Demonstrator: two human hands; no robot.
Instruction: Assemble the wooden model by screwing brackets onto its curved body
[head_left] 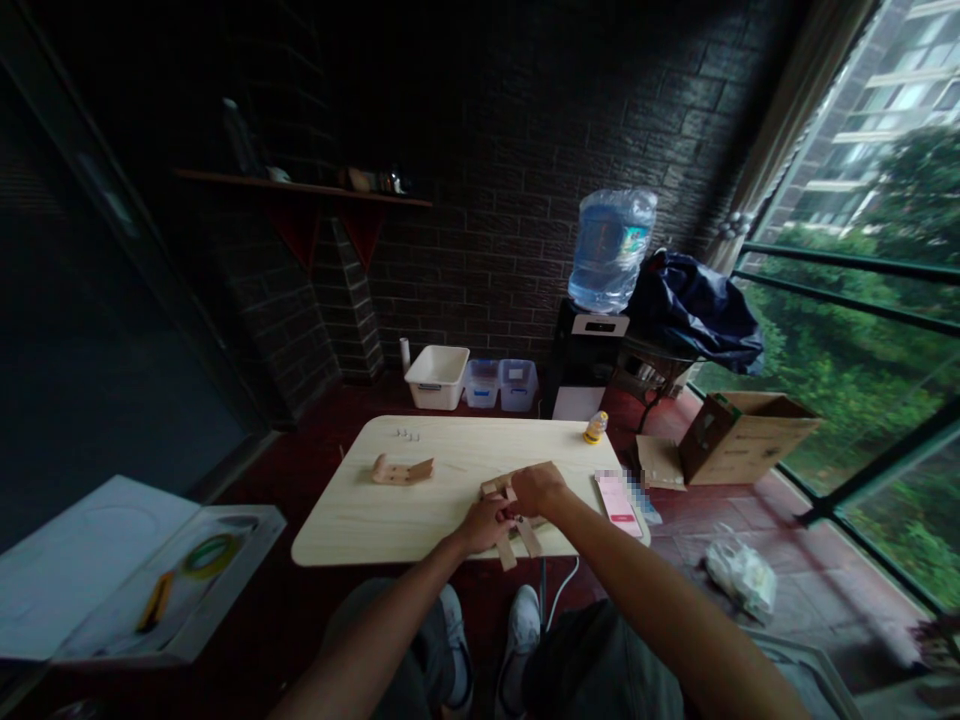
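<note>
Both hands work close together at the front right of the pale table (337,520). Under them lies a light-brown wooden frame (529,540), with two slats reaching toward the near edge. My left hand (482,526) is closed around the frame's near part. From the right, my right hand (538,490) comes in closed, its fingers bent down at the joint; what it grips is hidden. Left of them rests another wooden piece (405,471) with a rounded end. Several small metal pieces (407,435) stand near the far left edge.
A small yellow-capped bottle (596,428) and a pink-screened phone (619,503) are on the table's right side. An open white case (172,600) is at lower left. Plastic bins (437,380), a water dispenser (589,350) and a cardboard box (742,435) stand beyond the table.
</note>
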